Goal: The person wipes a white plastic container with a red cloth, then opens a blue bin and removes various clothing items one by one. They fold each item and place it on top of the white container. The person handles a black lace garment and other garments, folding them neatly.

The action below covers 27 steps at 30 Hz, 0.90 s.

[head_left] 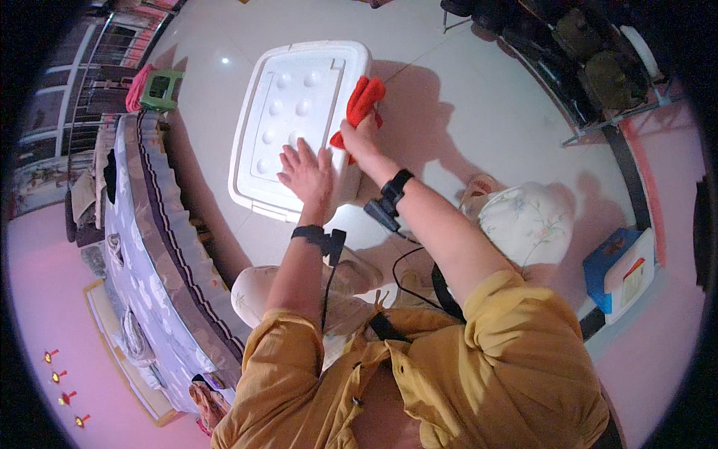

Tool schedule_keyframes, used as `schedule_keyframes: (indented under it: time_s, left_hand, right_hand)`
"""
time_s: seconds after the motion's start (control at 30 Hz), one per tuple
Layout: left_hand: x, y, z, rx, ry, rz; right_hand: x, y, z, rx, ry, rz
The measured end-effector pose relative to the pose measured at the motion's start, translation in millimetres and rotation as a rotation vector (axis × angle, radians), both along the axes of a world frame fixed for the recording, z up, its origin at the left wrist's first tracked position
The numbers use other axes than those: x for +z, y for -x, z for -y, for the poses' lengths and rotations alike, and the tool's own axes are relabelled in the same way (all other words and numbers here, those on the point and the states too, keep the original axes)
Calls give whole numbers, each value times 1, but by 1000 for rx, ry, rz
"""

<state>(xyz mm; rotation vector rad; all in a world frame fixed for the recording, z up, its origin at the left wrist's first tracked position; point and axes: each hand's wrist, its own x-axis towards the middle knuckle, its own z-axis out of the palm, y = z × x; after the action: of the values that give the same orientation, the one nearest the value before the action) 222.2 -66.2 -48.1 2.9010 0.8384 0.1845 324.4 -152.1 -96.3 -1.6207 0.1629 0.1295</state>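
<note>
Head cam: red cloth (363,105) grasped by right hand (361,139) at right edge of white box (314,51), upper middle of frame. Left hand (307,176) splayed loose over lid (321,105), contact hard to tell. Decent room above and right of box on pale tile floor (206,37); bed (146,209) along left. Cloth partly hidden in grip; rack (583,135) upper right pretty murky.

One left hand (307,177), one right hand (362,140), one red cloth (364,97) and one white box (321,112) were counted.
On one lid (245,135), seven round dimples (276,108) showed; any beneath the left hand could not be counted. There were two black wrist straps (395,191) and two mustard sleeves (288,348). Elsewhere there were one green stool (158,91), one bed (153,217), one blue container (600,271) and four small ornaments (67,398) on one pink wall (45,299). The dark items (583,52) at upper right overlapped too much to count.
</note>
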Motion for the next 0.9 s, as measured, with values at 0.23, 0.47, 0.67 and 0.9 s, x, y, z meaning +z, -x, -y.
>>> schedule_keyframes:
  time_s: [0.23, 0.47, 0.67, 0.9]
  left_hand:
    - [-6, -12, 32, -277, 104, -6]
    - [-3, 18, 30, -349, -17, 44]
    - [-1, 19, 33, -343, -58, 79]
    - [-1, 17, 34, -338, -36, 57]
  right_hand:
    - [-5, -68, 33, -18, -131, -22]
    - [-5, -26, 58, 166, -333, -250]
    - [-46, 52, 73, 383, -566, -537]
    - [-21, 20, 77, 179, -751, -405]
